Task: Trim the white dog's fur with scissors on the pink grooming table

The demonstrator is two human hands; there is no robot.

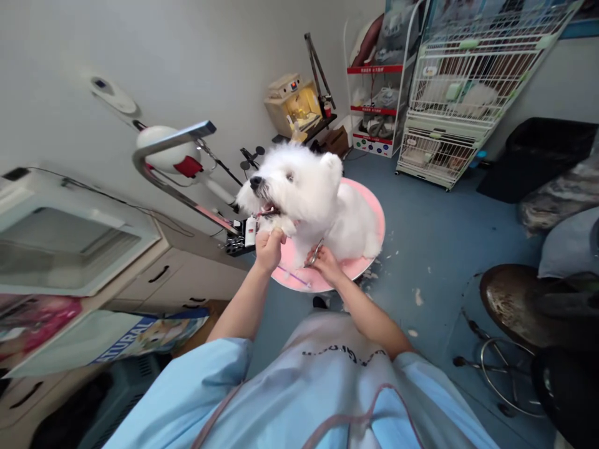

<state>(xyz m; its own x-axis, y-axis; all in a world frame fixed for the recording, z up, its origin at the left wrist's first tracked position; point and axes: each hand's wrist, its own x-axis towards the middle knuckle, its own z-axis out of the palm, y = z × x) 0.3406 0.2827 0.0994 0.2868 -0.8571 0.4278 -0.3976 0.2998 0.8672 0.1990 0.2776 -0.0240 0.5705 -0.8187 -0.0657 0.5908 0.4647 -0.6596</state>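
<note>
A fluffy white dog sits on a round pink grooming table, with its head raised and mouth open. My left hand is closed, thumb on top, on white fur just under the dog's mouth; whether this is chin hair or a raised paw I cannot tell. Low in front of the dog's chest, my right hand holds metal scissors, apart from the head. A thin purple strip lies on the tabletop near the front rim.
A metal grooming arm rises left of the dog. Beside it, a black holder carries tools and a white bottle. White cages stand at the back right, a round stool at the right. Fur clippings lie on the floor.
</note>
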